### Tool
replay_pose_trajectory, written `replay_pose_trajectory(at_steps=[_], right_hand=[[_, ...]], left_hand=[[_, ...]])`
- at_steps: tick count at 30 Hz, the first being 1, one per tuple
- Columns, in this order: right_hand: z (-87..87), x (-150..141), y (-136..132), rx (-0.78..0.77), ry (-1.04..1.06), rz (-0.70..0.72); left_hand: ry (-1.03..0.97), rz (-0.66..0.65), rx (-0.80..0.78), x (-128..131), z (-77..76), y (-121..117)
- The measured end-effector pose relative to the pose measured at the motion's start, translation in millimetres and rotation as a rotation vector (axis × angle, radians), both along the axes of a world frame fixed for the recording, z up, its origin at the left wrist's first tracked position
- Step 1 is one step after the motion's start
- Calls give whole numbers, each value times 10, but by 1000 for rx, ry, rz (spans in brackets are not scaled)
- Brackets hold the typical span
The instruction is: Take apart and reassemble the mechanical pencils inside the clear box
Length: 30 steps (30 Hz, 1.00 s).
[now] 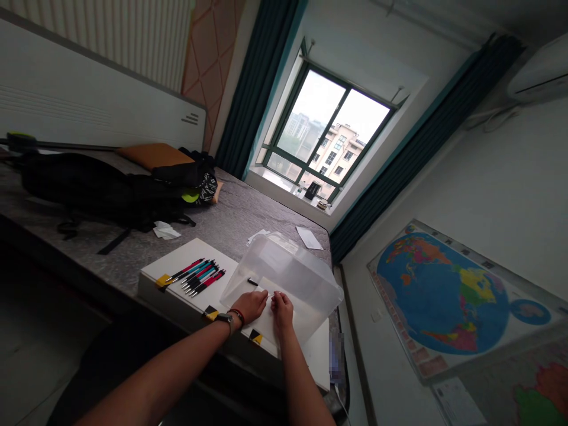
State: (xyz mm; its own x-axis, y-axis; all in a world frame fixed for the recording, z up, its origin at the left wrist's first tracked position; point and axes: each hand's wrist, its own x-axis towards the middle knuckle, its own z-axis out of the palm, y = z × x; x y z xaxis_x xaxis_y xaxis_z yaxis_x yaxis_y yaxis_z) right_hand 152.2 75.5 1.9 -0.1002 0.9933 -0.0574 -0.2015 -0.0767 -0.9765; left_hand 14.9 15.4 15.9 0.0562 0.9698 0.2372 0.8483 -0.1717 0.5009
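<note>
My left hand (252,305), with a watch and a red band at the wrist, is closed with the fingers pinched together. Close beside it, my right hand (282,309) pinches too. A thin pale piece (270,295) shows between the fingertips, too small to name. Both hands are at the open side of a translucent plastic bin (288,260), which appears tipped on its side. A short black piece (252,281) lies just beyond my left hand. To the left, several click pens (199,277) in red, teal and black lie in a row on a white board (197,245).
Yellow-and-black tape patches (211,312) mark the board's front edge. It rests on a grey bed (239,204). A black bag (89,186), an orange cushion (153,158) and crumpled tissue (166,230) lie to the left. Behind is a white paper (309,238); a cable (341,399) hangs at right.
</note>
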Motion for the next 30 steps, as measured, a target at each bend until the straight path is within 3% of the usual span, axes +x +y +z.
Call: replay_pose_trajectory(at_steps=[5,9,12,16,23,30], right_hand=[[94,0,91,1,-79,-131],[334,-51,144,280,-362,-235],[573,-198,141,555,-638,-58],[760,-513,166,635,-984,193],[775,-959,288,694,-1411,249],[617,-1044,377,746,-1470,308]], left_hand=[[12,17,-4,-16,59,-23],[13,14,-2,-23,50,-21],[2,17,1,-22,31,-9],[-2,15,-25,-30,-6,19],[-10,-7,-55,-51,-68,62],[-35,-22,-56,-53,-159,101]])
